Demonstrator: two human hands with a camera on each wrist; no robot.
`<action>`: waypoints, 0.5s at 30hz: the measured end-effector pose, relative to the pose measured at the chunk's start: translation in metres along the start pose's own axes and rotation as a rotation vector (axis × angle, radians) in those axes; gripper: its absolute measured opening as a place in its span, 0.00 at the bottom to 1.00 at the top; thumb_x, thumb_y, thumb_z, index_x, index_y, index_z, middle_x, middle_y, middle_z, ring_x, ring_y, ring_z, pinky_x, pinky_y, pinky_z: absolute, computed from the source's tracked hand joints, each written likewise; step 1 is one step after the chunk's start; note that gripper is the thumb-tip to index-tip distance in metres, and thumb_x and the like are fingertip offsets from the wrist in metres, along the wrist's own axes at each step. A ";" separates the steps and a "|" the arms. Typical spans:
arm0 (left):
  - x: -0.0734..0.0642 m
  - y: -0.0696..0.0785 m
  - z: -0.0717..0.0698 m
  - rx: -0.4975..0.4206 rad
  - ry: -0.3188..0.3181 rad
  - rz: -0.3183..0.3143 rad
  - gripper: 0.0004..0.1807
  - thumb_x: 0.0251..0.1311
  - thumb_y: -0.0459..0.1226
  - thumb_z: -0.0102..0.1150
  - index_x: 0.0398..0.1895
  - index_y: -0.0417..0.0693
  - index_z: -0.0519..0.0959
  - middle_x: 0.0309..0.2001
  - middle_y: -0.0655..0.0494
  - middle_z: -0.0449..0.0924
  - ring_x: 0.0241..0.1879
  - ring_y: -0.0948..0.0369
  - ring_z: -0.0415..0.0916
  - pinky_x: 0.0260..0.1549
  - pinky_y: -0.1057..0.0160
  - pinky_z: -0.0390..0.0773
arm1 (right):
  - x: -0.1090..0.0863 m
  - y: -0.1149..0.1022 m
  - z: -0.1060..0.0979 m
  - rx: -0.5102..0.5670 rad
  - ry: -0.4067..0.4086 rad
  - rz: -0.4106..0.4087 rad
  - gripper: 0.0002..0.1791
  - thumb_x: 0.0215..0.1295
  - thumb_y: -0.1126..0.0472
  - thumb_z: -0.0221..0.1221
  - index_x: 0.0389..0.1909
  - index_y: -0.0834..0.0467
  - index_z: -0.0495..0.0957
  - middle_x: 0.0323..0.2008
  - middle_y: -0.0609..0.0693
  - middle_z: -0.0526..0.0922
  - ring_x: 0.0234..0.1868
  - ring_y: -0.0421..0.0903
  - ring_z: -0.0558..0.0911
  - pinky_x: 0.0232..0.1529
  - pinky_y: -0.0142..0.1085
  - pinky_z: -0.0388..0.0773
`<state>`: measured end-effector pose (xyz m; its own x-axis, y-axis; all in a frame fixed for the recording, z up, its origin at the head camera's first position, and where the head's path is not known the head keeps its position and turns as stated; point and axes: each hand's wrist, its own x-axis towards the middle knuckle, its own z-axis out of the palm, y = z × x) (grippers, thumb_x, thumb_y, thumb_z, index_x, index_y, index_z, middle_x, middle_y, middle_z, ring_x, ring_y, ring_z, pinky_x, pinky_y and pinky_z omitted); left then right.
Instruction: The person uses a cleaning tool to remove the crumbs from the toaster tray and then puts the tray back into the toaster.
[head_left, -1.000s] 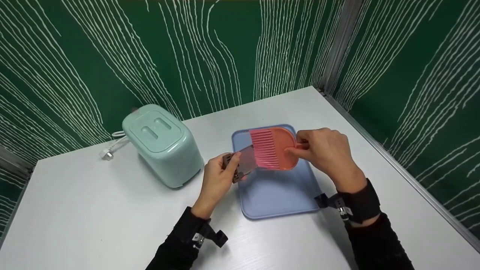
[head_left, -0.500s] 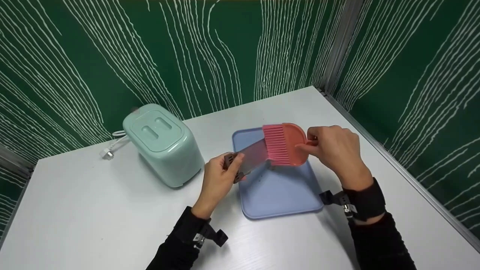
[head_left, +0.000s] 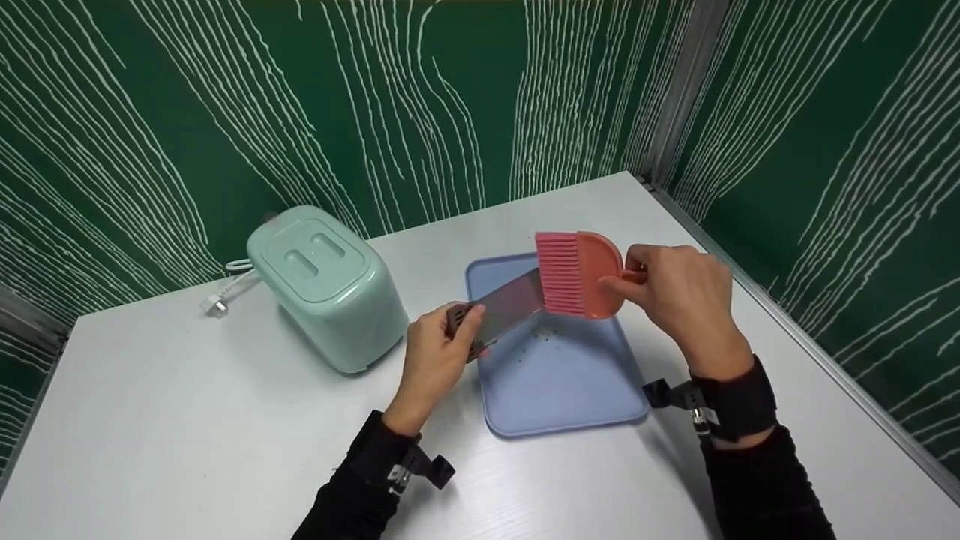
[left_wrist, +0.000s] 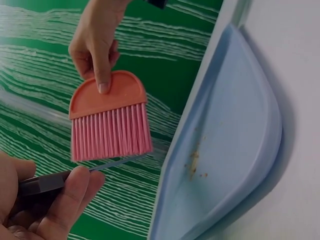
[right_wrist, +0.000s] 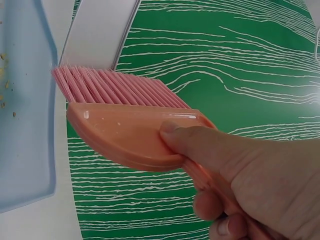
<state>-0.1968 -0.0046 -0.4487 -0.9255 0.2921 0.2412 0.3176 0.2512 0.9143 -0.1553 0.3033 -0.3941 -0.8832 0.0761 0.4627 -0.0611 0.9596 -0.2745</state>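
Observation:
My left hand (head_left: 435,352) pinches the dark slotted end of a flat metal crumb tray (head_left: 510,306), thumb on top. The crumb tray slants up to the right above a blue tray (head_left: 562,397). In my right hand (head_left: 686,300) is a small brush (head_left: 600,274) with an orange head and pink bristles, gripped by its handle. The bristles (right_wrist: 115,87) touch or overlap the far end of the crumb tray in the right wrist view. Brownish crumbs (left_wrist: 194,162) lie scattered on the blue tray below.
A mint-green toaster (head_left: 330,292) with two covered slots stands to the left on the white table (head_left: 187,420). Its white plug (head_left: 215,305) lies beside it on the table. Green walls with white lines (head_left: 465,97) rise behind and at the right.
The brush has moved right and away from me along the crumb tray, toward its far end. Crumbs now show on the blue tray. My left hand has stayed nearly still.

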 end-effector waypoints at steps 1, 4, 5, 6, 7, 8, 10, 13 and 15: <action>0.000 0.000 0.000 0.005 0.003 0.005 0.17 0.78 0.47 0.62 0.44 0.43 0.89 0.34 0.48 0.91 0.24 0.60 0.89 0.28 0.66 0.87 | 0.000 0.000 0.000 -0.001 0.004 0.001 0.25 0.60 0.46 0.79 0.17 0.50 0.73 0.14 0.48 0.73 0.18 0.48 0.71 0.20 0.37 0.52; 0.000 0.000 0.001 0.025 0.014 0.023 0.16 0.78 0.47 0.62 0.43 0.44 0.89 0.31 0.50 0.90 0.23 0.61 0.88 0.26 0.68 0.85 | 0.000 0.001 0.001 0.000 0.011 0.009 0.25 0.60 0.46 0.79 0.17 0.50 0.74 0.14 0.48 0.74 0.18 0.48 0.71 0.20 0.37 0.53; 0.000 0.001 0.001 0.031 0.016 0.030 0.16 0.78 0.47 0.62 0.43 0.45 0.89 0.30 0.50 0.90 0.23 0.61 0.88 0.25 0.68 0.84 | 0.000 0.001 0.002 -0.001 0.014 0.011 0.25 0.60 0.46 0.79 0.17 0.51 0.74 0.14 0.48 0.74 0.18 0.49 0.71 0.20 0.37 0.52; 0.000 0.001 0.001 0.037 0.019 0.035 0.16 0.78 0.47 0.62 0.42 0.45 0.89 0.29 0.51 0.89 0.23 0.62 0.88 0.25 0.69 0.83 | 0.000 0.001 0.002 -0.005 0.015 0.013 0.25 0.60 0.46 0.79 0.17 0.51 0.73 0.14 0.48 0.73 0.18 0.49 0.71 0.20 0.37 0.52; 0.000 0.001 0.001 0.040 0.022 0.039 0.16 0.78 0.47 0.62 0.42 0.45 0.89 0.28 0.51 0.89 0.22 0.62 0.88 0.24 0.69 0.83 | 0.000 0.001 0.002 -0.006 0.015 0.015 0.25 0.60 0.46 0.79 0.17 0.50 0.73 0.14 0.48 0.73 0.18 0.49 0.71 0.20 0.37 0.52; 0.000 0.001 0.001 0.044 0.024 0.043 0.16 0.78 0.47 0.62 0.41 0.45 0.89 0.27 0.52 0.89 0.22 0.62 0.88 0.24 0.68 0.83 | 0.000 0.001 0.003 -0.007 0.015 0.018 0.25 0.60 0.46 0.78 0.17 0.50 0.73 0.14 0.48 0.73 0.18 0.49 0.71 0.20 0.37 0.52; -0.001 0.002 0.002 0.047 0.028 0.054 0.16 0.78 0.48 0.62 0.41 0.45 0.88 0.26 0.51 0.88 0.23 0.62 0.88 0.25 0.68 0.84 | 0.001 0.000 0.004 -0.007 0.014 0.025 0.26 0.60 0.45 0.78 0.17 0.50 0.73 0.14 0.47 0.72 0.18 0.49 0.70 0.20 0.38 0.51; -0.001 0.002 0.002 0.048 0.034 0.060 0.16 0.78 0.47 0.62 0.42 0.44 0.88 0.27 0.51 0.88 0.23 0.63 0.88 0.26 0.67 0.86 | 0.001 -0.001 0.005 0.001 0.003 0.035 0.26 0.61 0.45 0.77 0.16 0.49 0.71 0.14 0.46 0.71 0.18 0.48 0.70 0.20 0.38 0.51; -0.001 0.002 0.002 0.042 0.036 0.059 0.16 0.78 0.47 0.63 0.42 0.44 0.88 0.29 0.50 0.89 0.23 0.63 0.89 0.27 0.66 0.87 | 0.001 -0.001 0.005 0.006 -0.007 0.039 0.27 0.61 0.45 0.77 0.16 0.49 0.71 0.14 0.45 0.70 0.18 0.48 0.70 0.20 0.38 0.51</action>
<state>-0.1944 -0.0023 -0.4478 -0.9116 0.2740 0.3063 0.3792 0.2736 0.8839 -0.1585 0.3007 -0.3978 -0.8881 0.1116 0.4458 -0.0294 0.9543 -0.2975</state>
